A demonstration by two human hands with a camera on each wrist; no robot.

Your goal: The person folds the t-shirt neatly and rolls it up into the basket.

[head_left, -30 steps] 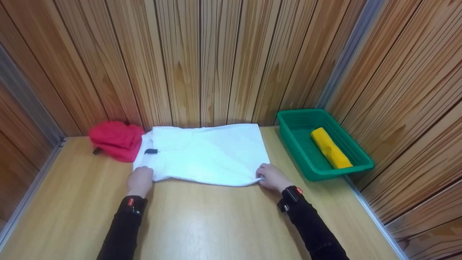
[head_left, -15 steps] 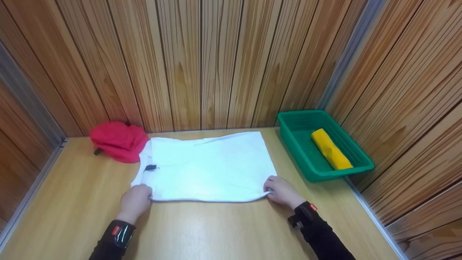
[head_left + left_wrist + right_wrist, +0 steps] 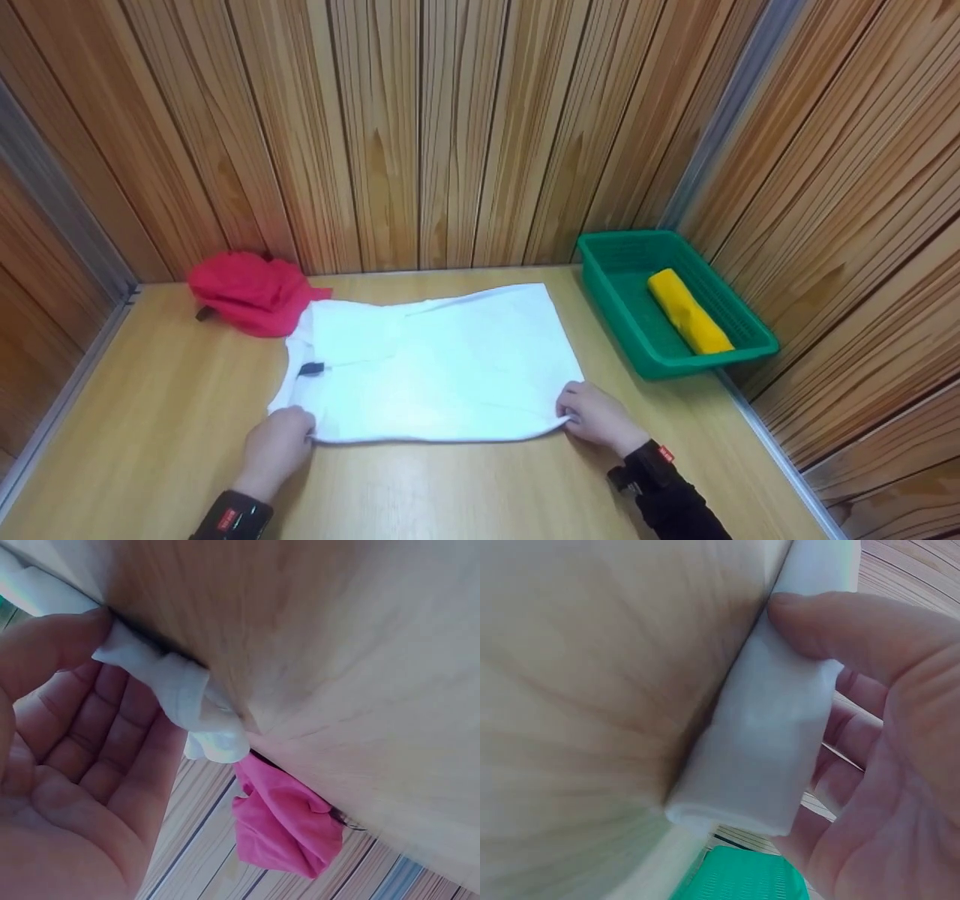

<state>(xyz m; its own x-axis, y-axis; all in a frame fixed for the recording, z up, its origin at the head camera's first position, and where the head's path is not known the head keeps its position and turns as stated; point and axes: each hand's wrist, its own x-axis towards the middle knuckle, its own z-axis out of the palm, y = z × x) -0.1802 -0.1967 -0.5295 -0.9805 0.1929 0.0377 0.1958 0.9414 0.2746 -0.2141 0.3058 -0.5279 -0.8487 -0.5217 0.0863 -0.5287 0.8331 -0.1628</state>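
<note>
A white shirt, folded into a long flat shape, lies across the wooden table; a small black label shows by its neckline at the left. My left hand pinches the near left corner. In the left wrist view its thumb presses the bunched white fabric against the fingers. At the near right corner, my right hand pinches the near edge. The right wrist view shows that thumb on top of the layered shirt edge, with the fingers partly hidden beneath.
A crumpled red cloth lies at the back left, touching the shirt. At the back right stands a green basket with a yellow rolled cloth inside. Wood-panelled walls close off the back and sides.
Both hands have drawn the white shirt toward the person, away from the back wall, and its near edge looks straighter. More of the red cloth is uncovered. The basket has stayed put.
</note>
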